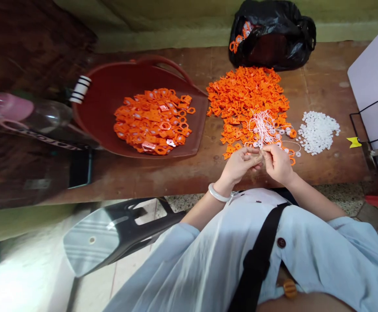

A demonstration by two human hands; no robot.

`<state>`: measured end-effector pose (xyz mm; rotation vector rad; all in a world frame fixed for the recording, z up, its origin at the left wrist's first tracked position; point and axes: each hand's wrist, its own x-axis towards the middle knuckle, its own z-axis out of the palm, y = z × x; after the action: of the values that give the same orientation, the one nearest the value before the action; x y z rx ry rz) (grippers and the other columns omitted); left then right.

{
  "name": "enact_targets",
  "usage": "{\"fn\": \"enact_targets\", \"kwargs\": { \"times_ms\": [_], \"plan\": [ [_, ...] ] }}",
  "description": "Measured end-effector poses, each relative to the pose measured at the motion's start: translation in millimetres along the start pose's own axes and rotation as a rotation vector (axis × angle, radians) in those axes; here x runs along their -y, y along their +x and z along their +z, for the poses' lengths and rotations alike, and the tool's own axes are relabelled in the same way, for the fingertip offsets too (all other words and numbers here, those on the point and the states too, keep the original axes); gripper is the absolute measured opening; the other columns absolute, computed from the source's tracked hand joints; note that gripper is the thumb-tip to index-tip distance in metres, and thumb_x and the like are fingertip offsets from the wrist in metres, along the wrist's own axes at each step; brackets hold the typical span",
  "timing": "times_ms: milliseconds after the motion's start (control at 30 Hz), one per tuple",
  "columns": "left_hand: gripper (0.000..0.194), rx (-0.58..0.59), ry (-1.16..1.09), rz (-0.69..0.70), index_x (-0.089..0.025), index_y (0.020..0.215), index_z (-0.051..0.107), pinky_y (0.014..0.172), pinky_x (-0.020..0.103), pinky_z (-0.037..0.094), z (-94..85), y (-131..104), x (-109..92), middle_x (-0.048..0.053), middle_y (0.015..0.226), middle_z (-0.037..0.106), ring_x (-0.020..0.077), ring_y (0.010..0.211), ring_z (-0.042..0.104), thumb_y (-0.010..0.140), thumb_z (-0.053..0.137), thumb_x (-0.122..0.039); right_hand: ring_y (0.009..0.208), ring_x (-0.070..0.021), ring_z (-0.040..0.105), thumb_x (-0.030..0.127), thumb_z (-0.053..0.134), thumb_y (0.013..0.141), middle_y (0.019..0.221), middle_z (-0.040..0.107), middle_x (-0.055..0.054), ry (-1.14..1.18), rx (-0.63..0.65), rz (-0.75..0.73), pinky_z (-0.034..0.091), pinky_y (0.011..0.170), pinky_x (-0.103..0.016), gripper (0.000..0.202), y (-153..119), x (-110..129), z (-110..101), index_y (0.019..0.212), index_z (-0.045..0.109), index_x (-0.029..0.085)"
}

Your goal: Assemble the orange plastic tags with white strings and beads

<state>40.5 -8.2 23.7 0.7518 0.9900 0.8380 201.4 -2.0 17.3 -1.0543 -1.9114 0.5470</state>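
A bundle of thin pink and white strings (pixel 263 125) fans out over the near edge of a heap of orange plastic pieces (pixel 247 93). My left hand (pixel 245 164), with a white bangle at the wrist, pinches the gathered end of the strings. Close against it, my right hand (pixel 276 162) has its thumb and fingers pressed together on the same strings. Small white discs (pixel 277 137) and some orange rings lie by the strings, and one string curves out to the right. What exactly sits between the fingertips is too small to make out.
Left of the heap, a dark red scoop-shaped basket (pixel 101 86) holds orange pieces with white inserts. A pile of white beads (pixel 318 132) lies to the right. Behind stands a black plastic bag (pixel 280 39). A phone (pixel 80 168), a bottle (pixel 50 115) and a grey stool (pixel 91 240) are at left.
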Motion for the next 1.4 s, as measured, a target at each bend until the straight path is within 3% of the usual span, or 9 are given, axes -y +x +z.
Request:
{"fn": "enact_targets", "kwargs": {
  "times_ms": [100,167,267,433,800,933,1100,1267,1400],
  "plan": [
    [0.056,-0.03,-0.031,0.06,-0.013,0.09,0.062,0.059,0.022,0.05,1.1,-0.4,0.7,0.001,0.07,0.07,0.0107,0.061,0.065,0.056,0.086,-0.05,0.078,-0.0194,0.062,0.019,0.045,0.093,0.082,0.066,-0.007,0.003,-0.011,-0.139,0.051,0.072,-0.034,0.012,-0.1,-0.7,1.7,0.088,0.056,0.022],
    [0.052,-0.037,-0.026,0.095,-0.013,0.084,0.063,0.062,0.024,0.052,0.8,-0.5,0.9,0.001,0.07,0.07,0.0111,0.062,0.065,0.054,0.087,-0.049,0.08,-0.0187,0.064,0.018,0.046,0.094,0.084,0.067,-0.007,0.079,0.005,-0.148,0.052,0.073,-0.033,0.013,-0.1,1.4,0.4,0.089,0.057,0.022],
    [0.047,-0.076,0.031,0.163,-0.013,0.084,0.064,0.066,0.027,0.054,1.2,-2.2,3.0,0.002,0.072,0.07,0.0125,0.065,0.066,0.058,0.086,-0.046,0.077,-0.0163,0.065,0.019,0.048,0.094,0.082,0.069,-0.004,0.159,0.021,-0.084,0.053,0.072,-0.031,0.013,-0.5,5.2,-3.5,0.088,0.059,0.022],
    [0.044,-0.192,0.182,0.386,-0.015,0.097,0.064,0.072,0.028,0.057,7.8,-9.1,9.3,0.003,0.084,0.071,0.0134,0.075,0.068,0.065,0.083,-0.037,0.079,-0.0164,0.067,0.021,0.05,0.094,0.083,0.07,-0.003,0.136,-0.056,-0.06,0.053,0.073,-0.031,0.014,-2.1,8.8,-6.6,0.085,0.06,0.023],
    [0.011,-0.268,0.84,0.822,-0.018,0.088,0.06,0.071,0.024,0.054,13.1,-23.3,8.0,0.001,0.083,0.069,0.0114,0.075,0.066,0.081,0.069,-0.02,0.077,-0.0158,0.064,0.021,0.056,0.091,0.081,0.069,-0.002,0.194,-0.05,-0.001,0.051,0.073,-0.031,0.011,-2.9,12.7,-9.9,0.082,0.063,0.022],
    [0.004,-0.284,0.898,0.922,-0.019,0.09,0.06,0.073,0.025,0.053,13.8,-22.3,7.6,0.002,0.086,0.07,0.0117,0.078,0.066,0.087,0.061,-0.017,0.072,-0.0146,0.062,0.03,0.06,0.09,0.078,0.067,-0.001,0.336,-0.036,0.16,0.052,0.069,-0.03,0.015,-3.3,10.5,-8.4,0.079,0.064,0.021],
    [0.009,-0.334,0.791,0.922,-0.02,0.087,0.062,0.075,0.029,0.051,13.3,-20.4,5.5,0.003,0.087,0.068,0.015,0.083,0.063,0.088,0.062,-0.029,0.058,-0.0105,0.056,0.047,0.069,0.082,0.067,0.062,0.002,0.691,0.031,0.398,0.05,0.058,-0.026,0.028,-2.3,6.1,-6.5,0.077,0.062,0.02],
    [0.025,-0.269,0.449,0.75,-0.02,0.085,0.06,0.071,0.028,0.048,19.6,-21.8,11.6,0.002,0.082,0.063,0.0138,0.074,0.059,0.086,0.063,-0.045,0.056,-0.0094,0.055,0.052,0.072,0.077,0.066,0.061,0.003,0.788,0.039,0.422,0.051,0.057,-0.026,0.034,-1.4,6.8,-3.8,0.076,0.06,0.02],
    [0.036,-0.26,0.088,0.593,-0.02,0.086,0.057,0.067,0.027,0.048,30.1,-18.3,17.1,0.001,0.079,0.06,0.0116,0.069,0.056,0.08,0.068,-0.054,0.057,-0.0106,0.058,0.051,0.071,0.079,0.068,0.063,0.002,0.701,-0.018,0.38,0.051,0.056,-0.026,0.032,-4.5,9.6,1.1,0.079,0.06,0.021]
  ]
}}
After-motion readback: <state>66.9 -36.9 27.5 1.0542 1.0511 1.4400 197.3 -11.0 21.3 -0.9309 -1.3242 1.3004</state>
